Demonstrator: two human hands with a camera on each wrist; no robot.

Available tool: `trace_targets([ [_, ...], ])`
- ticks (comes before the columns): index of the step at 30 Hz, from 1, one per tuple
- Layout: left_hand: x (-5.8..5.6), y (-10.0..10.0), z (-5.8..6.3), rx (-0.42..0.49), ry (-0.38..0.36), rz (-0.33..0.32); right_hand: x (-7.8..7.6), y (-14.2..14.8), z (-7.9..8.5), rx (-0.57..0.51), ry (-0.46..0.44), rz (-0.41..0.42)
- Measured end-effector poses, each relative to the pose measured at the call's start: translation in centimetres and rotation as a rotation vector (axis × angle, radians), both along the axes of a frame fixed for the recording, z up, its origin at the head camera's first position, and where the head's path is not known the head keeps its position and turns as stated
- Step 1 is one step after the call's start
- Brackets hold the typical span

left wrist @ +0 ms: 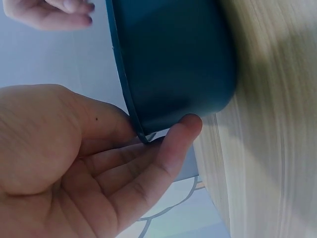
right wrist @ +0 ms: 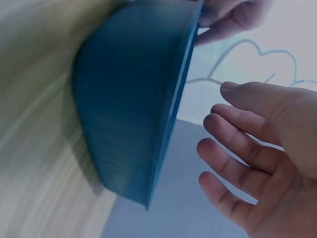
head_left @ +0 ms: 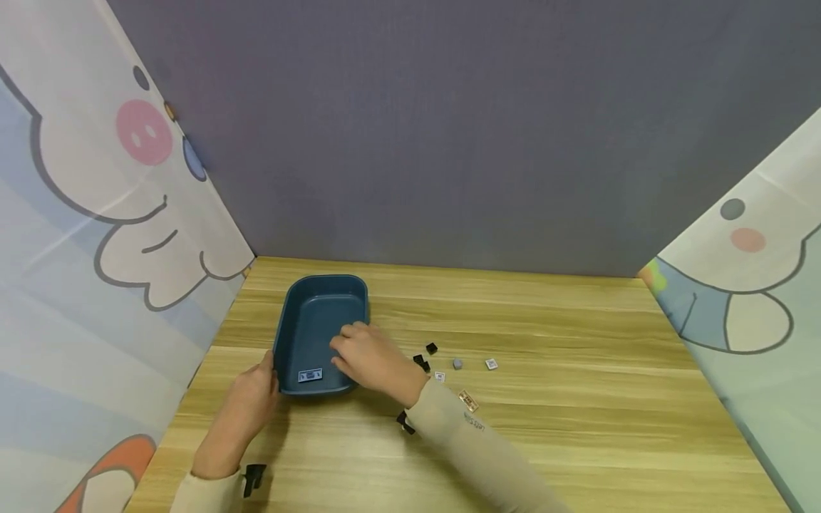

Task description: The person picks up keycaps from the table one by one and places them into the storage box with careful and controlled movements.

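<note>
A dark blue plastic bin [head_left: 330, 310] stands on the wooden table, left of the middle. At its near left corner my left hand [head_left: 246, 399] grips the rim; in the left wrist view thumb and fingers pinch the bin wall [left wrist: 173, 59]. My right hand [head_left: 378, 360] hovers over the bin's right side. In the right wrist view its fingers [right wrist: 233, 129] are loosely bent, apart from the bin and holding nothing visible. A small printed tile [head_left: 311, 375] lies inside the bin near its front edge.
Right of the bin lie small loose pieces: a black block [head_left: 432, 348], more black pieces [head_left: 420, 361], a grey cube [head_left: 457, 364], white tiles [head_left: 491, 364] and a tan printed tile [head_left: 468, 400]. A grey panel [head_left: 449, 142] rises behind the table; cartoon-printed cloths [head_left: 83, 235] flank it.
</note>
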State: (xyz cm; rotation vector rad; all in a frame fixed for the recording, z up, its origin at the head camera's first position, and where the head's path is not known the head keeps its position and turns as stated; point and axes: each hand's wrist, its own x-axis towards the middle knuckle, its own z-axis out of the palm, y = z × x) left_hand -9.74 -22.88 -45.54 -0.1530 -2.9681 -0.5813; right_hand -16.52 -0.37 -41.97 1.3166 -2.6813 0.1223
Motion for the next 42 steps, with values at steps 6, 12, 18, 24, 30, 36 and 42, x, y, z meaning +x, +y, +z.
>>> trace_targets([
  [6, 0.0, 0.0, 0.1, 0.002, 0.004, -0.002, 0.5, 3.1, 0.7, -0.021, 0.011, -0.027],
  [12, 0.0, -0.1, 0.1, 0.012, 0.0, 0.012, 0.2, 5.7, 0.5, -0.106, 0.016, -0.076],
  [18, 0.1, -0.1, 0.1, 0.008, -0.022, 0.019, -0.4, 7.9, 0.3, -0.175, 0.033, -0.122],
  [24, 0.1, 0.0, 0.0, 0.011, -0.031, 0.024, -1.0, 10.7, -0.8, -0.227, -0.007, -0.177],
  [30, 0.0, 0.0, -0.1, 0.02, -0.01, 0.017, -1.4, 12.9, -2.7, -0.226, -0.061, -0.258],
  [36, 0.1, 0.0, 0.0, 0.018, -0.04, 0.025, -1.6, 14.1, -4.4, -0.174, -0.096, -0.308],
  [42, 0.1, 0.1, 0.2, 0.022, -0.037, 0.024, -1.8, 14.4, -5.4, -0.096, -0.149, -0.353],
])
